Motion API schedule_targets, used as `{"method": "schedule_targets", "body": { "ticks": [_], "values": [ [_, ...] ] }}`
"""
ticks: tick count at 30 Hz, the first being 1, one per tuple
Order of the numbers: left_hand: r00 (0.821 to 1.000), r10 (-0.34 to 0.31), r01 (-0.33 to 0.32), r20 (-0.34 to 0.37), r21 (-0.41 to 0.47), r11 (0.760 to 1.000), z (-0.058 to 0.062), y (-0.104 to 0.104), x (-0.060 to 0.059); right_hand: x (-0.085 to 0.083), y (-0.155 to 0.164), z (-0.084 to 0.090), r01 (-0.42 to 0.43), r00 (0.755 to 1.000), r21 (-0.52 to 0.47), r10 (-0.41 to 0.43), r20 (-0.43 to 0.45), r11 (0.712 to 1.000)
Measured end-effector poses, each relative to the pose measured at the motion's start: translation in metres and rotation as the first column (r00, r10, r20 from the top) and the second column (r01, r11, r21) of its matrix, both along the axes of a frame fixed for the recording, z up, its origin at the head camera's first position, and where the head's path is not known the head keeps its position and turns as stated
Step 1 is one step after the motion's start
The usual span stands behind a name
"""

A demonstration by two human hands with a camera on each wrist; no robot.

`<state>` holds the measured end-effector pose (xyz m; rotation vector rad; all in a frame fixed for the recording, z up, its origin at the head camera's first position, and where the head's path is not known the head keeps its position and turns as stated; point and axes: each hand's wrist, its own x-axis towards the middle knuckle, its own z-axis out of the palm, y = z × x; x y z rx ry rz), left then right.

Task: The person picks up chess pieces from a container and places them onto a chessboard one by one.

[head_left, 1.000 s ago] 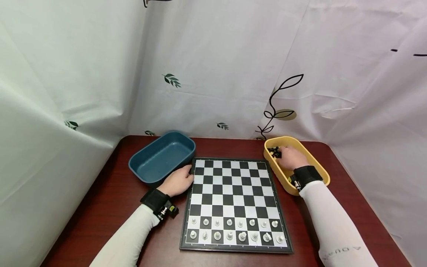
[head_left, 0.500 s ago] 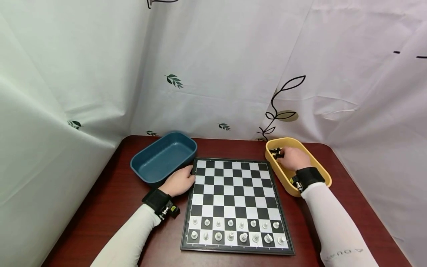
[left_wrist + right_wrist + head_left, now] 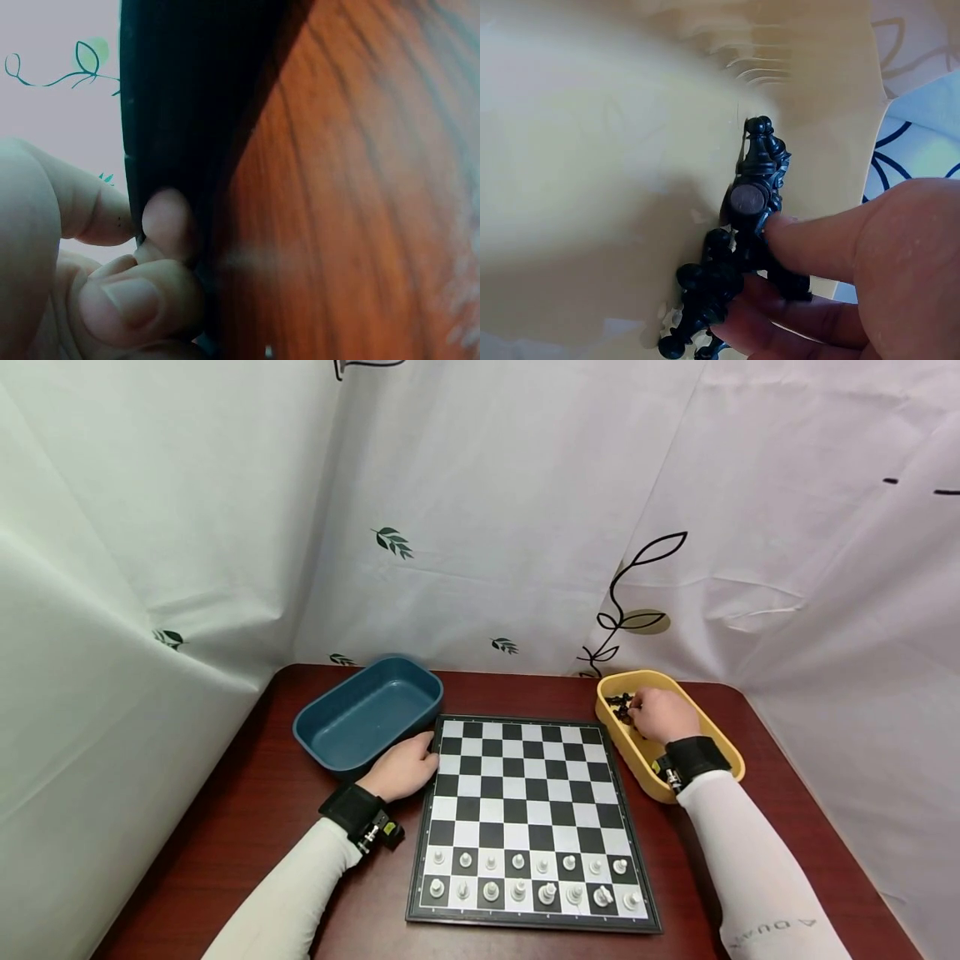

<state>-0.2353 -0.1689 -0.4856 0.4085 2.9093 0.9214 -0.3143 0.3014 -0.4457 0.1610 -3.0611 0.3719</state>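
My left hand [image 3: 402, 768] holds the left edge of the black-and-white chessboard [image 3: 516, 787]; in the left wrist view its thumb and curled fingers [image 3: 124, 307] meet at the dark board edge. White chess pieces [image 3: 547, 893] stand in two rows along the board's near side. Over at the right, my right hand [image 3: 664, 717] reaches into the yellow tray [image 3: 633, 762]. Between thumb and fingers it pinches a black chess piece [image 3: 791, 283], partly covered by the thumb. More black chess pieces [image 3: 705, 289] lie jumbled against the fingertips on the tray floor.
A dark blue tray [image 3: 341, 747] rests left of the board, close to my left hand. The reddish-brown table [image 3: 225, 810] ends at a white patterned curtain [image 3: 480, 527] behind and at both sides.
My right hand has shifted slightly among the black chess pieces in the yellow tray. The left hand stays at the board's edge, and the head view has moved a little.
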Motion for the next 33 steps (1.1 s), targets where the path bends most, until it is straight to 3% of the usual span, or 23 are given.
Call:
{"method": "schedule_targets", "body": {
  "ticks": [7,19,33],
  "values": [
    [1.0,0.001,-0.001,-0.005,0.001,1.0,-0.0013,-0.0001,-0.0004,0.0029,0.0003,0.0021,-0.002,0.999,-0.012,0.002,-0.037,1.0],
    [1.0,-0.008,0.008,0.006,0.01,1.0,-0.0001,-0.0002,-0.0002,0.0037,0.0009,0.0045,0.034,0.999,-0.003,-0.034,-0.013,0.999],
    [1.0,0.002,-0.002,-0.002,-0.01,1.0,0.0003,0.0001,0.0,0.0032,0.0008,0.0054,0.0,0.999,0.003,0.001,-0.047,1.0]
  ]
}}
